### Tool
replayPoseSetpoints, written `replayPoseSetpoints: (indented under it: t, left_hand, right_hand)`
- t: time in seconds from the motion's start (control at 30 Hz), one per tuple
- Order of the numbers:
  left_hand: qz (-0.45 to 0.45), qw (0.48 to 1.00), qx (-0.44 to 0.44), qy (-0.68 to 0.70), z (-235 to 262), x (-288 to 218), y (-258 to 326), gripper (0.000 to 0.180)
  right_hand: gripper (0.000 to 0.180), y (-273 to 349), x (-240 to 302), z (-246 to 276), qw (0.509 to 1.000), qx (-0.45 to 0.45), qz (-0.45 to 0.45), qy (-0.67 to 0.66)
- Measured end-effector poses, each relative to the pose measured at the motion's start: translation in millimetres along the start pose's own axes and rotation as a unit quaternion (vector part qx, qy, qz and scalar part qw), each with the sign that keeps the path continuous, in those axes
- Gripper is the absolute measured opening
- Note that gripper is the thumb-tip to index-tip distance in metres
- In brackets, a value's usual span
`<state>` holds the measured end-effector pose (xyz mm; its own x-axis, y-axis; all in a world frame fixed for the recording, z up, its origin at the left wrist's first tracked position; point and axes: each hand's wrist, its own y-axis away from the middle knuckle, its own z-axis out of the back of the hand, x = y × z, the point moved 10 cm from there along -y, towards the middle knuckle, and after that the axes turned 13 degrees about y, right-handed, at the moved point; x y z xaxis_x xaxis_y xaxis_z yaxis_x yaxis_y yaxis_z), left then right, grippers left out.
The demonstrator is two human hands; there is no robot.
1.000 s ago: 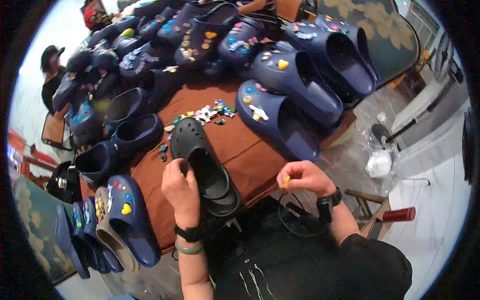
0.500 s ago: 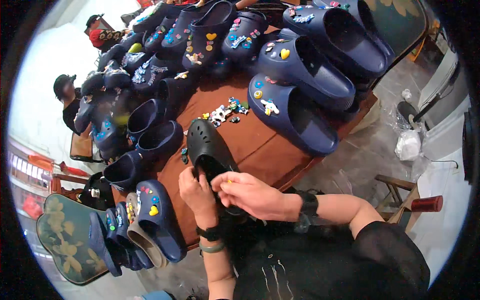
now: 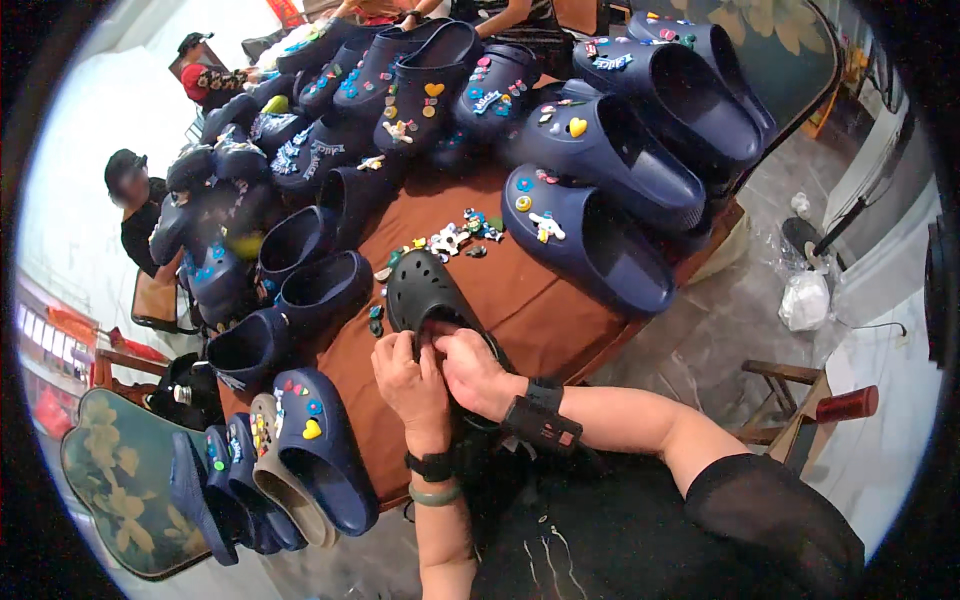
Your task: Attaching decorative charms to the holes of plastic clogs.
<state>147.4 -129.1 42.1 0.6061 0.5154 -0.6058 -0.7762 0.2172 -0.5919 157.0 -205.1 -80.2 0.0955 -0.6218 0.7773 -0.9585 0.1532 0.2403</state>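
A black clog (image 3: 425, 295) is seen on the near part of the brown worktop (image 3: 530, 300), toe pointing far. Its near end is gripped by both hands: the left hand (image 3: 408, 378) is closed over the left side, and the right hand (image 3: 472, 368) is pressed against it, fingers curled into the opening. Just beyond the toe, small colourful charms (image 3: 452, 240) are scattered. Large navy clogs (image 3: 590, 235) are ranged to the far right, and smaller navy clogs (image 3: 300, 300) are lined up on the left.
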Motion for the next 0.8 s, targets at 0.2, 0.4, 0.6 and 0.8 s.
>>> replayPoseSetpoints:
  t: [0.2,0.4,0.6,0.8]
  left_hand:
    - [0.096,0.981,-0.030,0.166,7.8,17.3,9.8,0.021]
    - [0.183,0.919,-0.044,0.346,-8.6,45.9,24.1,0.018]
    - [0.208,0.936,-0.042,0.282,-10.6,60.4,18.6,0.021]
    - [0.147,0.936,-0.034,0.317,-7.7,48.7,15.2,0.028]
  right_hand:
    - [0.017,12.9,6.5,-6.8,1.000,0.024,0.013,0.002]
    - [0.015,60.4,41.5,-16.7,0.997,0.019,-0.053,-0.059]
    - [0.011,139.6,98.7,-12.4,0.935,0.338,-0.101,0.039]
    - [0.014,162.8,118.6,189.4,0.971,0.125,-0.059,0.196]
